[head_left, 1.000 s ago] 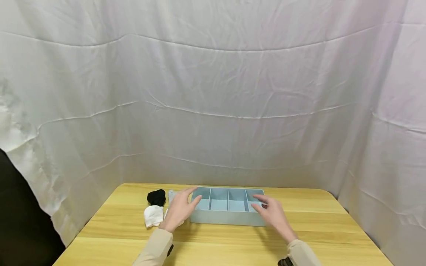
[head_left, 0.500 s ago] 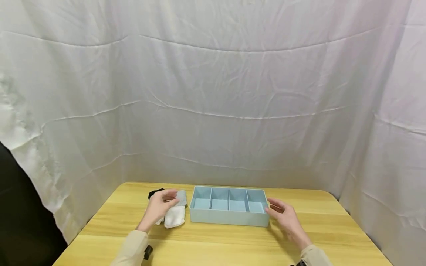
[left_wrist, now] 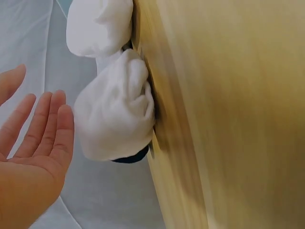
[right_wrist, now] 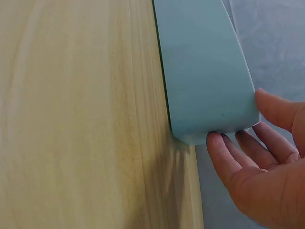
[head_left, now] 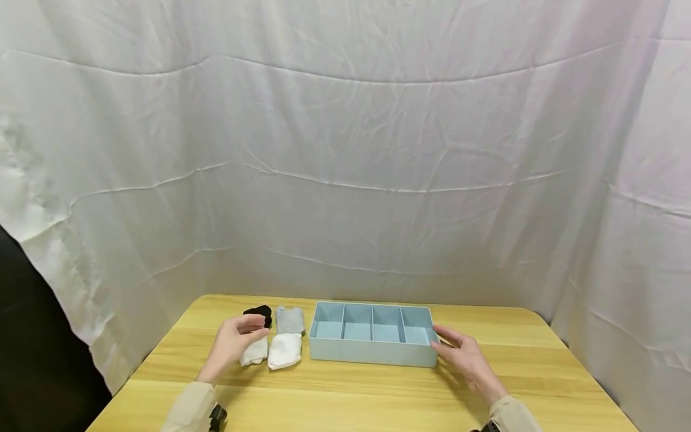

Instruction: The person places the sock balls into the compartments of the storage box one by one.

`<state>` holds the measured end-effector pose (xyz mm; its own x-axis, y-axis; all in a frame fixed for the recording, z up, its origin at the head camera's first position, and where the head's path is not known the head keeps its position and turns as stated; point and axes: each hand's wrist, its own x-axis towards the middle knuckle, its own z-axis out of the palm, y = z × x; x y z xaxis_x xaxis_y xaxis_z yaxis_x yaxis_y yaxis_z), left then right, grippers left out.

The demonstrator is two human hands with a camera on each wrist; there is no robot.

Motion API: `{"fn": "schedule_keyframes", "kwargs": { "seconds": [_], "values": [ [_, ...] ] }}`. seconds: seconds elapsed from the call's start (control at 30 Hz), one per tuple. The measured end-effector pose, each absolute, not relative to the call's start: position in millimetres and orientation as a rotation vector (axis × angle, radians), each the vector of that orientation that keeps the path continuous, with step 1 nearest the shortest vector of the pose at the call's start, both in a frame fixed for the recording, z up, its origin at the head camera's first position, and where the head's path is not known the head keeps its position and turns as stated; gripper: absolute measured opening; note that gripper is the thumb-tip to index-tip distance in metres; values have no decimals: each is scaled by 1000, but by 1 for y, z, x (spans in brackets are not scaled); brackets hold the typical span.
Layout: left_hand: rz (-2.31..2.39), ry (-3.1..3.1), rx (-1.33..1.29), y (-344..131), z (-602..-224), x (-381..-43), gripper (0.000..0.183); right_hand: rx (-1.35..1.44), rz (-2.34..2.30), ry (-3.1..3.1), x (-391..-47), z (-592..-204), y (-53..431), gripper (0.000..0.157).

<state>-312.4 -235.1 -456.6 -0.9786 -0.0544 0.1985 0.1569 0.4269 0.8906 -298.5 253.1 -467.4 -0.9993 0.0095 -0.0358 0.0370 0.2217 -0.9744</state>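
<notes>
"Box [head_left: 372, 351] first, from the head view: where does it stand?"

"On the table [head_left: 345, 399], its back side near the table's back edge, with a curtain [head_left: 378, 180] beyond. Wood runs on from its front wall and its right end toward the table's other edges."

"And left of the box?"

"Four cloth bundles. The grey bundle [head_left: 290, 321] lies just beside its left end, a strip of wood between; the right white bundle [head_left: 284, 351] is in front of the grey one. Farther out are the black bundle [head_left: 263, 312] and the left white bundle [head_left: 254, 354], both partly covered by the left hand [head_left: 231, 342]."

"Left wrist view: does that hand hold anything?"

"Nothing. Thumb and fingers stand apart, fingertips just beside the left white bundle; whether they touch it, I can't tell."

"Right wrist view?"

"The right hand [right_wrist: 269, 176] is at the box's right end, fingertips against the end wall, thumb at the front rim near the corner. They are spread apart, not wrapped round it. Past that end, the table's far edge shows."
</notes>
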Motion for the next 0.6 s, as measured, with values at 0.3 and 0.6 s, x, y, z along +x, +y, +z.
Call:
{"fn": "schedule_keyframes", "kwargs": {
  "seconds": [0.3,0.6],
  "values": [
    [-1517,-2529,-49,-250,-455,-312,48,83,-1971,2411,-301,-466,250,56],
    [-1604,-2633,-19,-259,-461,-312,53,94,-1963,2385,-301,-467,250,62]
  ]
}}
